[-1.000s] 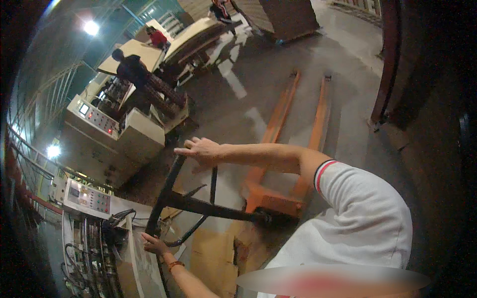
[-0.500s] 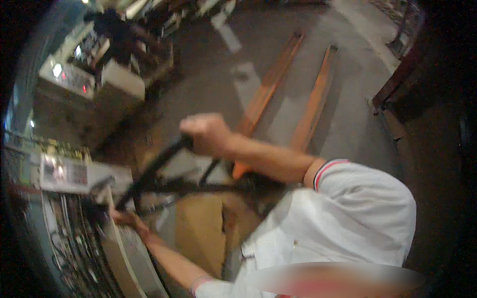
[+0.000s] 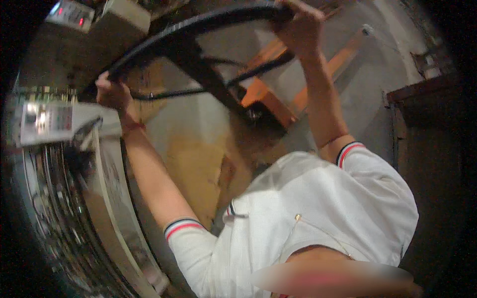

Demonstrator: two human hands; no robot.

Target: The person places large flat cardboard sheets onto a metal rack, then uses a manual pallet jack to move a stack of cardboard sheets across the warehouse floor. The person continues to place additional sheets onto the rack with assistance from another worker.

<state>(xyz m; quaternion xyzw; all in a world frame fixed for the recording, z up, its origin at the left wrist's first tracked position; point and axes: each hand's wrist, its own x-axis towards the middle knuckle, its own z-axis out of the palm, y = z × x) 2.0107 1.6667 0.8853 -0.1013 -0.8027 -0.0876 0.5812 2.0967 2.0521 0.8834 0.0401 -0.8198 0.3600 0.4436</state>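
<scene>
Both my hands are wrapped round the black loop handle of an orange pallet jack. My left hand (image 3: 113,93) grips the handle's left end, and my right hand (image 3: 304,27) is closed on its right end. The pallet jack handle (image 3: 198,22) curves between them, raised toward the top of the view. A dark shaft runs from it down to the orange pallet jack body (image 3: 262,97). Two orange forks stretch away to the far right, and my right forearm covers part of them. Nothing rests on the visible part of the forks.
At the left stands a machine with a light control panel (image 3: 47,119) and a row of dark cables or slats (image 3: 59,198) below. A brown cardboard sheet (image 3: 194,169) lies on the floor. A dark reddish frame (image 3: 422,89) stands at the right; pale boxes (image 3: 124,15) are far left.
Both hands and the handle have moved up and away from my body. My right hand has gone to the right, and the handle now spans wider across the view.
</scene>
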